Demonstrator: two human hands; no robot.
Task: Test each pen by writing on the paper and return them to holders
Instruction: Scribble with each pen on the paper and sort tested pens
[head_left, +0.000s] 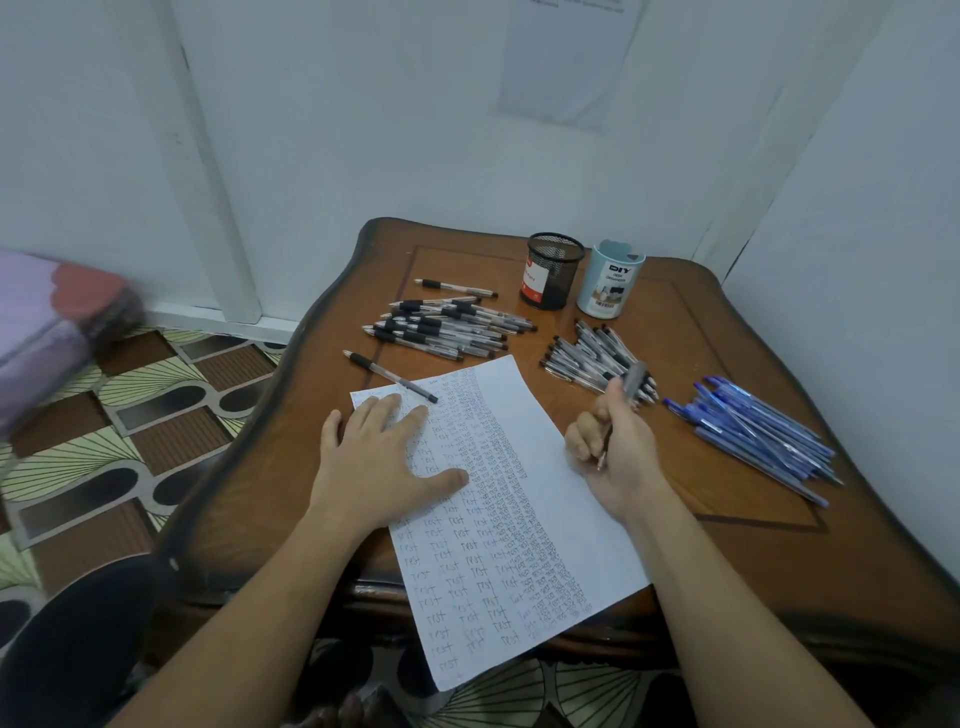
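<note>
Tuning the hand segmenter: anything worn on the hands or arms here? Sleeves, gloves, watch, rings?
Nothing worn in view: left hand and right hand have no gloves, rings, watch or bands, and both forearms are bare to the frame edge, no sleeves showing.

A wooden table stands on patterned floor against a white wall.

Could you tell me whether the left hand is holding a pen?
No, the left hand lies flat and open on the paper, holding nothing.
</note>
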